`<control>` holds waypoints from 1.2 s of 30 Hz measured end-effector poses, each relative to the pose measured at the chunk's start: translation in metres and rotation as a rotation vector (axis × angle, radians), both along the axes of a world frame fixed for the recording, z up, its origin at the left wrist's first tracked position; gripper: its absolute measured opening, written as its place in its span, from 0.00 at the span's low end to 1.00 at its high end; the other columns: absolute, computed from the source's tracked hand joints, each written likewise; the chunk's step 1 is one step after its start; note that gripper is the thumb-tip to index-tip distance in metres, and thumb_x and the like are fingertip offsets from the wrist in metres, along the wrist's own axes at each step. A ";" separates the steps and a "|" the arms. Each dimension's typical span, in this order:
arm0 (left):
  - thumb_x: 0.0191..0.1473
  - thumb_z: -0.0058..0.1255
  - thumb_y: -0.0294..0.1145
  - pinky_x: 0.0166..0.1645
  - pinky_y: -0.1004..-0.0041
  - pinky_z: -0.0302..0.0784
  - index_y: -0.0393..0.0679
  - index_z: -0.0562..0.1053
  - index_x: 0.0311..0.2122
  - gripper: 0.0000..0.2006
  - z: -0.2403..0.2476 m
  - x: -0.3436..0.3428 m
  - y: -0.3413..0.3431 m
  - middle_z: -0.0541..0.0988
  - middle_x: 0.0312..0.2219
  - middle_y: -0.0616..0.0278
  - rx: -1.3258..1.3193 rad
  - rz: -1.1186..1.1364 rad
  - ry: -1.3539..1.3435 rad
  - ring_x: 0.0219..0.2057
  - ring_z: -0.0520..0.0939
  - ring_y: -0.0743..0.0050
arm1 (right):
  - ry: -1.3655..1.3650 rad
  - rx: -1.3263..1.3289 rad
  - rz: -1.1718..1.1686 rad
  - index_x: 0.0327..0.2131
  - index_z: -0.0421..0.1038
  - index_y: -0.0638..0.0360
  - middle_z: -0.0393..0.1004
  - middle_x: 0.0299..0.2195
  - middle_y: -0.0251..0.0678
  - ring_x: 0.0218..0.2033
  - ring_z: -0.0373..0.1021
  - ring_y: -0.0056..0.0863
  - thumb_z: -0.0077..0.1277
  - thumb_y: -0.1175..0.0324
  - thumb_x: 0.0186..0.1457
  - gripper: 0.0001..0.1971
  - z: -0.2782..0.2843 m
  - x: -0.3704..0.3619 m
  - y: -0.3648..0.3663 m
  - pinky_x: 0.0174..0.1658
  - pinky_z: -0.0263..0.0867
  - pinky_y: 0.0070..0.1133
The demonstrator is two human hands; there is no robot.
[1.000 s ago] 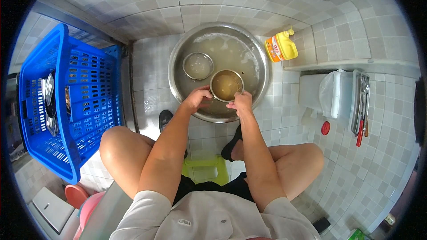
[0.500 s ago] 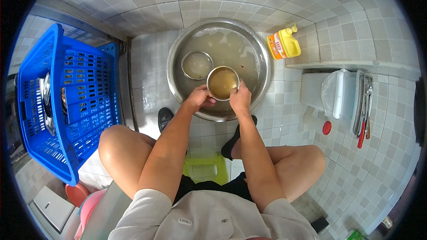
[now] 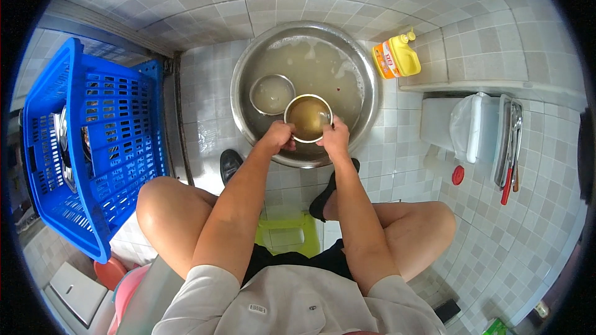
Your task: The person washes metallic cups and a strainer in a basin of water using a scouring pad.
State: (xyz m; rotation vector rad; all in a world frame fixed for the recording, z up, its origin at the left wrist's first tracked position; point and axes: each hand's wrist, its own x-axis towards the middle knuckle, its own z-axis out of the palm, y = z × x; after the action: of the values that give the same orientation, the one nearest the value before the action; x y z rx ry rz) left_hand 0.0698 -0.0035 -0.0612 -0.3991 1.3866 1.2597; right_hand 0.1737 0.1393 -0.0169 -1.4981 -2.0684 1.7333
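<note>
Between my hands is a round metal bowl [image 3: 308, 118] with brownish water in it, held over the near part of a wide steel basin [image 3: 237, 96]. My left hand [image 3: 279, 136] grips its left rim with curled fingers. On the opposite rim, my right hand [image 3: 335, 138] is closed around the edge, thumb near the top. A second round metal bowl [image 3: 272, 94] sits in the basin's cloudy water, just left of the held one. Pale foam floats along the far side of the water, and a small dark red speck shows at the right.
A yellow pump bottle [image 3: 397, 56] stands right of the basin. Blue plastic baskets [image 3: 118, 130] are at the left. Trays and red-handled utensils [image 3: 510, 155] lean at the right, near a red disc [image 3: 458, 175] on the floor. A green stool [image 3: 288, 236] is beneath me.
The held bowl has shifted slightly left, and my right hand has moved from inside its near-right rim to the outer right edge. The left hand keeps its hold.
</note>
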 end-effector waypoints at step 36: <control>0.49 0.44 0.35 0.33 0.57 0.79 0.24 0.71 0.30 0.17 0.013 -0.026 0.004 0.77 0.19 0.33 -0.272 -0.260 0.496 0.22 0.82 0.41 | -0.461 0.921 0.658 0.59 0.66 0.55 0.55 0.63 0.50 0.62 0.54 0.54 0.45 0.65 0.61 0.22 -0.124 -0.027 0.087 0.62 0.51 0.49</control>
State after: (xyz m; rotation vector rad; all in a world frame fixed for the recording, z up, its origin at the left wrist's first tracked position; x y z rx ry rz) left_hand 0.0438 0.0007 -0.0484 -0.0801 1.9738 0.9913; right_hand 0.1468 0.2267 -0.1408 -0.9976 -3.1507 0.2448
